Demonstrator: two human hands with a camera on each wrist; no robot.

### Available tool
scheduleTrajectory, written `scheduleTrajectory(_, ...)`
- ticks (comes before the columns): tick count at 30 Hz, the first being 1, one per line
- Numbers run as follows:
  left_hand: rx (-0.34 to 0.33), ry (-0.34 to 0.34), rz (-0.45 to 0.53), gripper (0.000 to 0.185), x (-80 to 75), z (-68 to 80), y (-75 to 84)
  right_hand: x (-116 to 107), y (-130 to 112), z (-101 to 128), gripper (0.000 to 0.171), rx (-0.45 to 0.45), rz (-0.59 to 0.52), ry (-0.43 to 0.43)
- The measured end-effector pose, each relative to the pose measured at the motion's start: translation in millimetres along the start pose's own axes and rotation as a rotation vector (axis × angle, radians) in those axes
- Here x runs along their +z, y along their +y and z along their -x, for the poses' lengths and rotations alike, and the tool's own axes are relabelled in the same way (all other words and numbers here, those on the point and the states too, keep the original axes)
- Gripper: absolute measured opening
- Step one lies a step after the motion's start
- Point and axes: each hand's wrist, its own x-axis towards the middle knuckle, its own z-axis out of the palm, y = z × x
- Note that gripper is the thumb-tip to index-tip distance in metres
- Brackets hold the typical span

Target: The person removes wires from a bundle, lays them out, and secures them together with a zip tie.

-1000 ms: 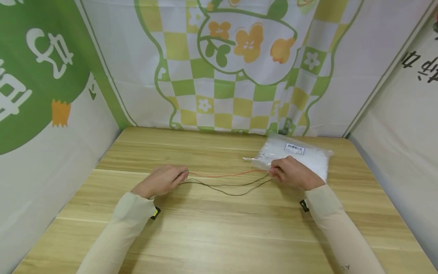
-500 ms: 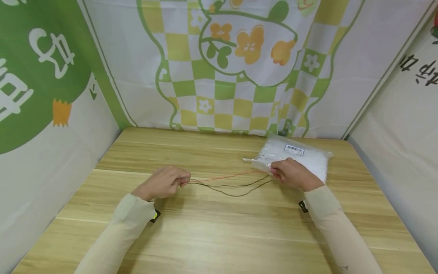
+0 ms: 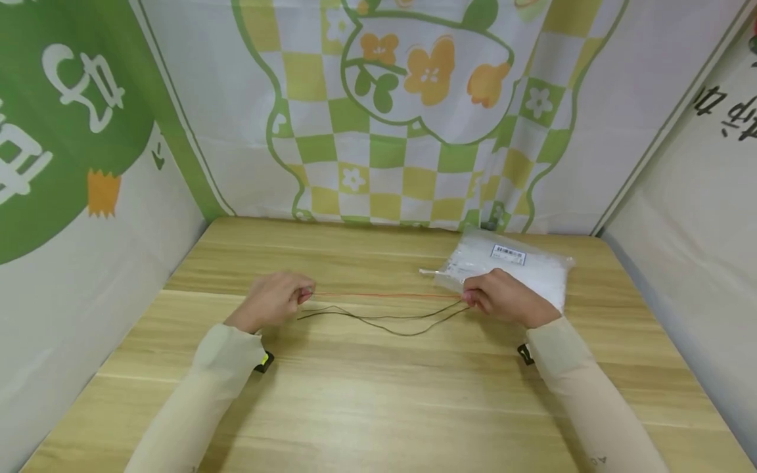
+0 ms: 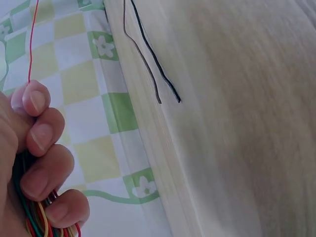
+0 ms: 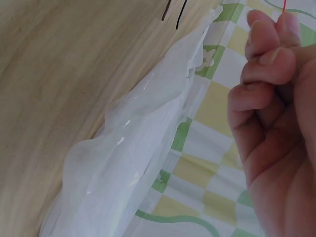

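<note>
— Above the wooden table, what are the hands doing?
— I'm seeing the left hand and right hand pinching a red wire taut; black wires are lying below, possibly loose. Left fingers are curling round more coloured wires.

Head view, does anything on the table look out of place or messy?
Nothing damaged. The red wire is stretched straight between the left hand and right hand, while two black wires lie slack and loose on the table. The plastic bag lies flat.
</note>
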Motion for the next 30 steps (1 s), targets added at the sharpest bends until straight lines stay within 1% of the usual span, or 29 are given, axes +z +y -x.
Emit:
scheduleTrajectory(3,-0.004,-0.011,-0.026,0.039,0.2,-0.9,-0.3,-0.3,-0.4,-0.3,0.032,0.018,-0.012,-0.008)
scheduleTrajectory(6,-0.013,-0.049,-0.039,0.039,0.9,-0.4,-0.5,1.8,-0.3,-2.0,0.032,0.040,-0.034,-0.034)
scheduleTrajectory(11,-0.027,-0.162,0.009,0.037,2.1,1.7,-0.6,6.4,0.1,-4.3,0.034,0.081,-0.065,-0.082)
scheduleTrajectory(15,-0.028,-0.239,0.057,0.034,3.5,3.5,0.9,12.1,2.6,-5.0,0.030,0.102,-0.062,-0.118)
scheduleTrajectory(20,-0.023,-0.273,0.069,0.030,3.0,5.1,3.4,13.8,2.7,-9.6,0.027,0.077,-0.037,-0.134)
scheduleTrajectory(23,-0.033,-0.287,0.083,0.030,2.3,6.0,4.2,13.0,1.6,-11.3,0.028,0.077,-0.037,-0.144)
scheduleTrajectory(28,-0.069,-0.295,0.092,0.031,1.3,5.5,0.8,9.8,-0.6,-13.2,0.028,0.078,-0.037,-0.156)
scheduleTrajectory(30,-0.093,-0.298,0.097,0.034,0.3,5.2,-1.3,7.8,-1.7,-14.0,0.027,0.078,-0.034,-0.153)
